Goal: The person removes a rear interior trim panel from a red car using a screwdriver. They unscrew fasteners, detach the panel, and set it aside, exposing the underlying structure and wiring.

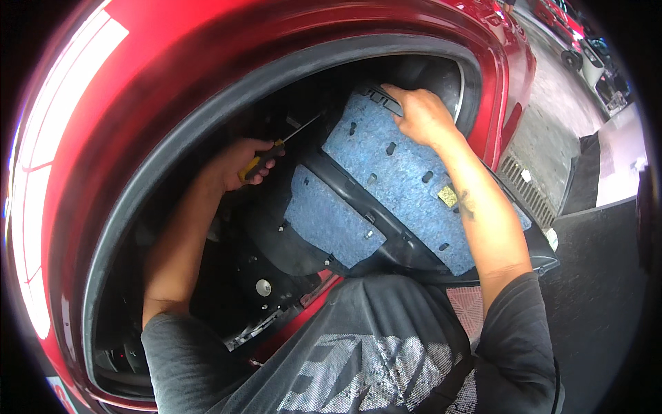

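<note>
- Large pale lettering, built from small dots, spreads across the front of the person's dark shirt [372,352]; folds break it up.
- At the lower left rim a white patch [61,395] carries a red mark, too cut off to read.
- The left hand [239,162] has its fingers clamped around the handle of a screwdriver [256,164]; the handle is yellow and black, and the slim metal shaft slants up and to the right into the dark opening.
- The right hand [429,119] grips the upper edge of a trim panel [386,224], fingers closed over its slotted black plastic strip.
- The panel lies tilted in front of the person, partly inside the opening, its backing facing up.
- Two pieces of mottled blue felt [376,155] cover that backing, fibrous and matte, pierced by small dark slots, with a smooth moulded plastic ridge between them.
- A small speckled yellow square [447,196] sits on the larger piece, beside the right forearm.
- A matte black rubber seal [227,98] curves around the opening in the glossy red car body [276,31].
</note>
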{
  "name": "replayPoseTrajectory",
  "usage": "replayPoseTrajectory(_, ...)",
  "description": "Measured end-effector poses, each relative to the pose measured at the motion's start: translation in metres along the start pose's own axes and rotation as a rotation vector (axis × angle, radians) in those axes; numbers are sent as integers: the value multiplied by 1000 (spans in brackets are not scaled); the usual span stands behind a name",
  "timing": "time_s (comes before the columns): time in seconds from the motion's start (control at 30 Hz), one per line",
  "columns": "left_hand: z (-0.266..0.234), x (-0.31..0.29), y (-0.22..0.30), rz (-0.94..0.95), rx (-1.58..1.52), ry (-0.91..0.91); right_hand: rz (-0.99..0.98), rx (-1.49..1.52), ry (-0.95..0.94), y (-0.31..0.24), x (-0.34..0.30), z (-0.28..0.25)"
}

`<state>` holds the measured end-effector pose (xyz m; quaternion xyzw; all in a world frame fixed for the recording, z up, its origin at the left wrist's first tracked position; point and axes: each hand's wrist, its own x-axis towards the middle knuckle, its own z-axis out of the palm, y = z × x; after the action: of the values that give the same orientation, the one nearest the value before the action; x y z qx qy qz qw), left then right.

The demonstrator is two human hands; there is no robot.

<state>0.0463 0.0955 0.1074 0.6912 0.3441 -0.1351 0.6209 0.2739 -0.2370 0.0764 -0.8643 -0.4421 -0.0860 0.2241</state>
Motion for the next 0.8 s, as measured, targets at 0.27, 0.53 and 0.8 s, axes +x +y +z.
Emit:
replayPoseTrajectory(0.27,44,-4,-9,601,1744,523,-46,-47,-33,3,1,4)
replayPoseTrajectory(0.53,32,-11,-7,1041,1328,586,-18,15,-10,5,0,2)
replayPoseTrajectory(0.8,-8,2,10,67,156,-120,-33,51,-16,4,-1,-2)
